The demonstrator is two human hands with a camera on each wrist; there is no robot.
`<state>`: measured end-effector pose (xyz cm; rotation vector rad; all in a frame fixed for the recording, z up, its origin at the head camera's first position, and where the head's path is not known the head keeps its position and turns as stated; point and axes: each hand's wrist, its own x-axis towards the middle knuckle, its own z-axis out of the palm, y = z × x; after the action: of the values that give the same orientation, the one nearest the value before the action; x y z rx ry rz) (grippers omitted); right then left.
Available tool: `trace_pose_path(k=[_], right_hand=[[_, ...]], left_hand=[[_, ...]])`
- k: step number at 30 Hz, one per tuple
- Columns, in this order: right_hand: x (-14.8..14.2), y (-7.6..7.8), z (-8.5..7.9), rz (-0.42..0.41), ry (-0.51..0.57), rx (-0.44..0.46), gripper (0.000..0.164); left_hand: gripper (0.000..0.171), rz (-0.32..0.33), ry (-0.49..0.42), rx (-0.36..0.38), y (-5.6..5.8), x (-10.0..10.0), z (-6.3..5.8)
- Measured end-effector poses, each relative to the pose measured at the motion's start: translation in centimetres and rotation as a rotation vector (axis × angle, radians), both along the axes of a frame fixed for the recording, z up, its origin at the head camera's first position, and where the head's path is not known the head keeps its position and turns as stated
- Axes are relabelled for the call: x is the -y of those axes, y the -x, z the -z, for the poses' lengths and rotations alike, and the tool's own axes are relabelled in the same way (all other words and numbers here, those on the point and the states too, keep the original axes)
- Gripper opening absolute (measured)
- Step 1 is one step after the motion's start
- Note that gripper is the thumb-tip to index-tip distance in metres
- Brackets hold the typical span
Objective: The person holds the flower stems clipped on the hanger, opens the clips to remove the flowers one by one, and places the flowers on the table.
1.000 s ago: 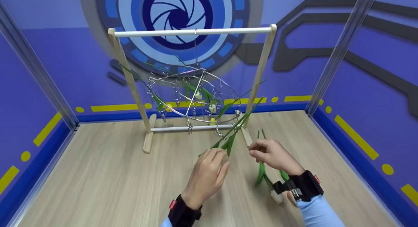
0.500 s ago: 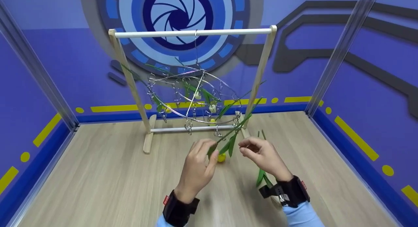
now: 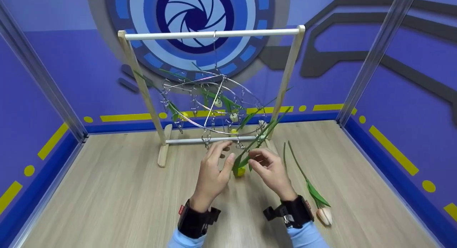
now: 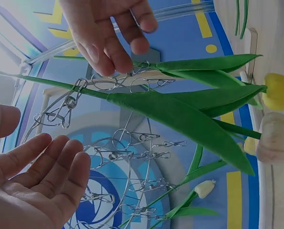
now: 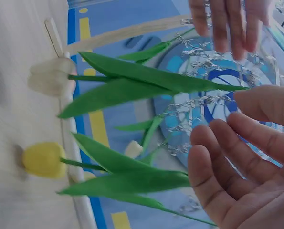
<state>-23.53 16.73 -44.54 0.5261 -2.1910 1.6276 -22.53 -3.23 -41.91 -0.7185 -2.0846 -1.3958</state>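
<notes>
Space showed between the left hand [image 3: 214, 171] and the right hand [image 3: 274, 173], and neither was clamped on anything! Left fingers reached out relaxed, thumb spread; right fingers bent in loosely. And right there, between the two, hung the yellow tulip [image 5: 127, 181], bloom down, low over the table [image 3: 117, 191]. Close by, bloom down as well, came the pale tulip [image 4: 180, 114], its stem caught at a metal clip [image 4: 71, 102]. Above sat the wire hanger [image 3: 214, 101], hooked on the white bar [image 3: 167, 36] of the wooden rack [image 3: 142, 87], white tulips [image 3: 234, 117] dangling further back. Out to the right, a pinkish-white tulip [image 3: 317, 196] lay flat on the tabletop.
</notes>
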Motion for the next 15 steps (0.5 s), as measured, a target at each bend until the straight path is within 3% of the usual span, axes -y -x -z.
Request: trace_pose_path(k=[15], right_hand=[[2.3, 1.0, 1.8, -0.006, 0.018, -0.082, 0.025]], left_hand=[[0.046, 0.225, -0.084, 0.24, 0.5, 0.4, -0.1]])
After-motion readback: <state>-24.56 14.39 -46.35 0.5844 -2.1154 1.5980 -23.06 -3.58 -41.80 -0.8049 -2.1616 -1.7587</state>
